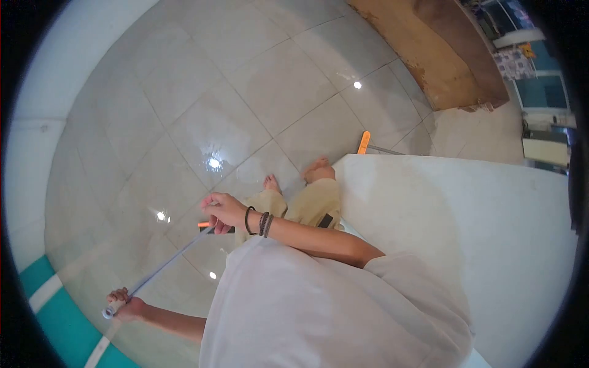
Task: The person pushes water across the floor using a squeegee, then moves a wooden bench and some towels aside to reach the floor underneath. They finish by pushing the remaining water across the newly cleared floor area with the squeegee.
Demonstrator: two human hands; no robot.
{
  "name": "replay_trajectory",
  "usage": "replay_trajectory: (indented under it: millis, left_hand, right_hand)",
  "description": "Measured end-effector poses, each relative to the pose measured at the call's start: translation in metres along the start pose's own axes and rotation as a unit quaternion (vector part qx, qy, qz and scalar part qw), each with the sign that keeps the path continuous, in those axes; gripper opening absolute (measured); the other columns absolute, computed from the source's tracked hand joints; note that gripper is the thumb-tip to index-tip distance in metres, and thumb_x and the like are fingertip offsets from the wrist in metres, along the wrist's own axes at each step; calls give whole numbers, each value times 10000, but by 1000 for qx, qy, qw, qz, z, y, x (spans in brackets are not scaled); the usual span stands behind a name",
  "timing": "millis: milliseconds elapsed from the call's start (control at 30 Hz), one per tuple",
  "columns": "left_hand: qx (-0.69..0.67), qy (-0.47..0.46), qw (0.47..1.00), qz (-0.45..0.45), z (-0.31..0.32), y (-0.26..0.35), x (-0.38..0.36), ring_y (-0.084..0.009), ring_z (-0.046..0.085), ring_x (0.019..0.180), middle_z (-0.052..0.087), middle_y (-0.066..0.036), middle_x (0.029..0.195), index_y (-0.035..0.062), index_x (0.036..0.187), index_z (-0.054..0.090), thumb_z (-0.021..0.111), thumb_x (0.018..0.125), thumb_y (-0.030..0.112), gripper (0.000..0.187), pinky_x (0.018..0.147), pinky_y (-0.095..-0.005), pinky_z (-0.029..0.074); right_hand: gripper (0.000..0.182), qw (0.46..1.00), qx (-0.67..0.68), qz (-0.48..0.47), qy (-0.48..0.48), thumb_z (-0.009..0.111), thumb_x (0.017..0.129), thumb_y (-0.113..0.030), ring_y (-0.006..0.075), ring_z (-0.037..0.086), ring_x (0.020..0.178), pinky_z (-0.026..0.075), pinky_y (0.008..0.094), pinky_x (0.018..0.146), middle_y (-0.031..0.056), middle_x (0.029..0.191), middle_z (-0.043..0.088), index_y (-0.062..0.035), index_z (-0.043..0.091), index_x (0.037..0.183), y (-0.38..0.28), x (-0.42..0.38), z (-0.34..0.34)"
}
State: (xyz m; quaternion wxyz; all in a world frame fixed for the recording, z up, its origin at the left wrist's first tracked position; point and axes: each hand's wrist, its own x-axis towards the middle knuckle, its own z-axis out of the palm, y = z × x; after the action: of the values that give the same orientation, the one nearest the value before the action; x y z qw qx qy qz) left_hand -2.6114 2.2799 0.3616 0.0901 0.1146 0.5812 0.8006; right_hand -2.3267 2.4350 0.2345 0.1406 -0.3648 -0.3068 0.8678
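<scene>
A thin pale strip [169, 262] is stretched taut on a slant between my two hands over the tiled floor. At the lower left, my left hand [127, 305] is closed round its far end, where a small whitish roll [108, 312] shows at the fingers. My right hand [222, 210], with dark bracelets [264, 224] on the wrist, pinches the other end in front of my knees. Just under this hand, an orange-tipped dark object [204, 225] is partly hidden.
A white surface [417, 202] spreads to the right, beside my legs. An orange-ended bar [364, 142] lies past its edge. At the upper right stands a brown, worn piece of furniture [442, 55]. Teal and white stripes [67, 313] are at the lower left.
</scene>
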Motion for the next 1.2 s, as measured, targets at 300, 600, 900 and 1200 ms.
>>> replay_trajectory:
  millis: [300, 600, 900, 1200]
  left_hand:
    - [38, -4, 997, 61, 17, -2, -2, -109, 231, 379, 291, -10, 457, 79, 565, 382, 320, 761, 396, 377, 409, -239, 203]
    - [53, 0, 997, 52, 64, -14, 0, -97, 225, 375, 299, -13, 457, 77, 573, 397, 318, 770, 394, 382, 393, -221, 179]
    - [49, -39, 998, 26, 43, -21, 28, -123, 247, 396, 309, -24, 462, 66, 564, 380, 309, 777, 382, 388, 424, -234, 215]
    - [56, -18, 996, 62, 64, -22, 11, -102, 214, 414, 275, -10, 475, 76, 599, 379, 310, 781, 404, 381, 423, -233, 182]
  right_hand:
    - [222, 984, 32, -79, 158, 489, 786, -208, 133, 537, 484, 450, 242, 426, 48, 654, 526, -74, 470, 962, 17, -14, -57]
    - [217, 985, 26, -30, 169, 493, 771, -207, 132, 538, 482, 446, 232, 427, 47, 662, 532, -77, 468, 943, 20, -6, -58]
    - [215, 978, 22, -48, 200, 497, 745, -183, 131, 551, 482, 463, 237, 429, 48, 667, 544, -74, 476, 930, 19, 11, -72]
    - [225, 980, 3, -7, 200, 501, 759, -190, 117, 555, 490, 464, 216, 449, 40, 667, 541, -72, 480, 949, 29, 9, -70]
